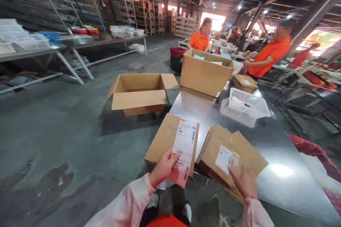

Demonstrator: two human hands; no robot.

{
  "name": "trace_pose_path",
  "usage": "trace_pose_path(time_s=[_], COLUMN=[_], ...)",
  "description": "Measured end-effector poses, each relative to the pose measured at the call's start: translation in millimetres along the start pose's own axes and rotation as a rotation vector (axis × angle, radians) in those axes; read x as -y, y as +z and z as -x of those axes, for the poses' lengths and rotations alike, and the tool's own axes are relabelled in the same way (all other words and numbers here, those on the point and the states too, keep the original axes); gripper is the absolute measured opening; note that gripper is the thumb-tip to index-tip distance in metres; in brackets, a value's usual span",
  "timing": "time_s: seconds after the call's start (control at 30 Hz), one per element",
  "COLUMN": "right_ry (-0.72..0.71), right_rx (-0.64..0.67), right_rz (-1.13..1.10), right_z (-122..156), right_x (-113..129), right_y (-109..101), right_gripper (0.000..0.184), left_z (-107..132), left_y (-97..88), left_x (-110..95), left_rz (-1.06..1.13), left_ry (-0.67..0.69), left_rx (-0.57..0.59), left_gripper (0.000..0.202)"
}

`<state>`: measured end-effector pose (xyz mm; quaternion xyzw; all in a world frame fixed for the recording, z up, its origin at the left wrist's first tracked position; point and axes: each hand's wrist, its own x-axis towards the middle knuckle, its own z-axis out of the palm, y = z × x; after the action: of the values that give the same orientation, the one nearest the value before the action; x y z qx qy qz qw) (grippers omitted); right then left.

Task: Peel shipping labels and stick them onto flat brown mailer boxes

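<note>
My left hand point(165, 166) pinches a long strip of printed shipping labels point(184, 138) between thumb and fingers. Behind the strip lies a flat brown cardboard mailer point(162, 133), at the near left corner of the metal table; whether my fingers also grip it is hidden. On the right, my right hand point(244, 181) rests with fingers extended on a fanned stack of flat cardboard mailers point(213, 149). Its fingertips are beside the white address label point(223, 159) stuck on the stack's upper mailer, and they look slightly blurred.
An open carton point(138, 99) stands left of the metal table point(287, 191). On the table are a large carton point(205, 74), a white plastic basket point(249, 103) and more mailers point(243, 82). Two people in orange shirts work beyond. Side tables point(106, 44) carry white trays.
</note>
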<state>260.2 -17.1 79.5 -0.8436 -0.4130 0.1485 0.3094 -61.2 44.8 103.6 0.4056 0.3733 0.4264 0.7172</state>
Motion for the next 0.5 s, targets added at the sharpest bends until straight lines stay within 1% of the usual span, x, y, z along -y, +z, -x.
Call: trace_pose_path(time_s=[0.03, 0.1, 0.13, 0.17, 0.2, 0.23, 0.27, 0.3, 0.33, 0.37, 0.43, 0.5], right_ry=[-0.012, -0.122, -0.119, -0.093, -0.079, -0.077, -0.099, -0.137, -0.176, -0.201, -0.23, -0.271], right_rx=[0.15, 0.56, 0.59, 0.594, 0.6, 0.621, 0.671, 0.729, 0.773, 0.789, 0.789, 0.831], right_rz=[-0.143, -0.535, -0.663, -0.754, -0.801, -0.808, -0.794, -0.775, -0.755, -0.733, -0.658, -0.526], right_z=[12.9, 46.9, 65.3, 82.6, 97.4, 108.6, 115.3, 117.5, 115.4, 110.2, 95.4, 83.0], right_x=[20.0, 65.7, 87.1, 105.3, 119.7, 130.1, 137.3, 142.2, 146.0, 149.6, 158.0, 166.5], right_y=[10.8, 42.4, 59.2, 74.6, 87.3, 96.8, 103.1, 106.4, 107.3, 106.6, 102.9, 100.6], right_gripper=[0.076, 0.075, 0.069, 0.063, 0.058, 0.053, 0.05, 0.049, 0.049, 0.05, 0.05, 0.045], left_z=[6.9, 17.7, 21.1, 23.2, 24.1, 24.1, 23.5, 22.8, 22.3, 22.2, 22.4, 21.4], left_y=[-0.2, -3.3, -5.8, -9.0, -12.6, -16.6, -20.9, -25.3, -29.3, -32.8, -37.7, -39.8], left_x=[4.2, 10.7, 12.0, 11.8, 10.2, 7.8, 5.2, 3.3, 2.7, 3.9, 12.1, 25.8], left_rz=[-0.029, -0.089, -0.105, -0.105, -0.086, -0.053, -0.017, 0.007, 0.013, 0.004, -0.029, -0.042], left_ry=[0.009, 0.003, -0.001, 0.003, 0.017, 0.032, 0.041, 0.04, 0.028, 0.011, -0.01, -0.002], left_rx=[0.016, 0.09, 0.116, 0.11, 0.068, -0.003, -0.082, -0.148, -0.188, -0.202, -0.216, -0.292], left_gripper=[0.053, 0.048, 0.046, 0.045, 0.047, 0.049, 0.049, 0.047, 0.044, 0.041, 0.039, 0.042])
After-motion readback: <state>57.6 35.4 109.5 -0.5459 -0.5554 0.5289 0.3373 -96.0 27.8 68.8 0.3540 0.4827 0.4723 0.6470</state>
